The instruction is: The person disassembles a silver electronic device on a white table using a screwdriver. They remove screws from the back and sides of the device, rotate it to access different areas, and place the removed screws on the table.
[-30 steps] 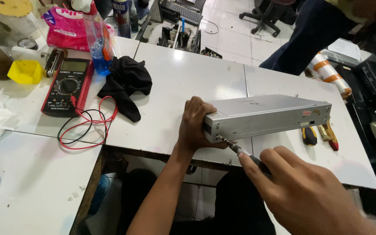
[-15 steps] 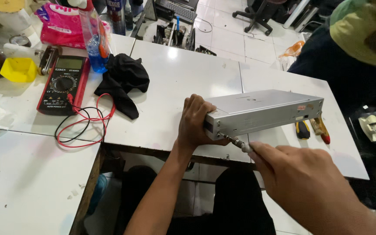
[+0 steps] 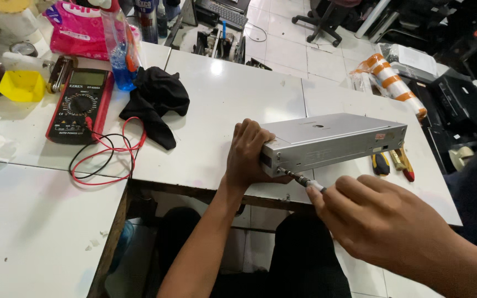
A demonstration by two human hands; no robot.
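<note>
A long silver metal box (image 3: 332, 140) lies on its side on the white table (image 3: 233, 94), near the front edge. My left hand (image 3: 248, 154) grips its near left end and steadies it. My right hand (image 3: 379, 221) is closed around the handle of a screwdriver (image 3: 299, 179), most of which is hidden in my fist. The screwdriver's tip sits against the lower front face of the box, close to its left corner.
A red multimeter (image 3: 79, 105) with red and black leads (image 3: 106, 160) lies at the left, a black cloth (image 3: 158, 102) beside it. Pliers with red and yellow handles (image 3: 396, 163) rest behind the box. A yellow tray (image 3: 22, 85) and a blue spray bottle (image 3: 122, 55) stand at the back left.
The view shifted slightly; both hands keep their hold on the box and the screwdriver. A person who stood at the far right has left the view.
</note>
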